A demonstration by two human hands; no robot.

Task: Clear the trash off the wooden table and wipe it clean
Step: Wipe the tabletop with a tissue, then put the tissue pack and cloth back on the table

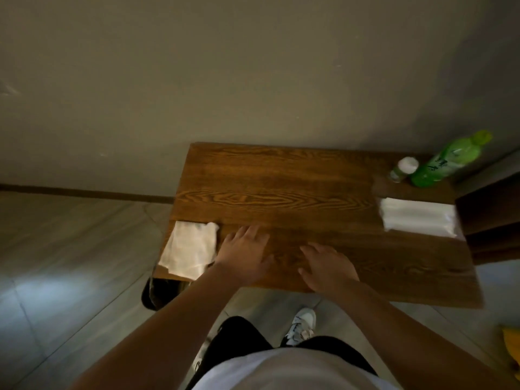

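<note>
The wooden table (281, 187) stands against a grey wall. A folded white cloth (190, 249) lies on its front left corner. My left hand (244, 254) hovers palm down just right of the cloth, fingers apart, holding nothing. My right hand (327, 268) is spread flat over the table's front middle, also with nothing in it. A white tissue pack (419, 216) lies at the right edge. A green plastic bottle (447, 160) and a small white-capped bottle (403, 168) stand at the back right corner.
A black trash bin (157, 294) sits on the tiled floor under the table's front left corner. Dark wooden furniture (492, 215) adjoins the table on the right. My legs and shoes (301, 327) are near the front edge. Something yellow (512, 344) lies at the far right.
</note>
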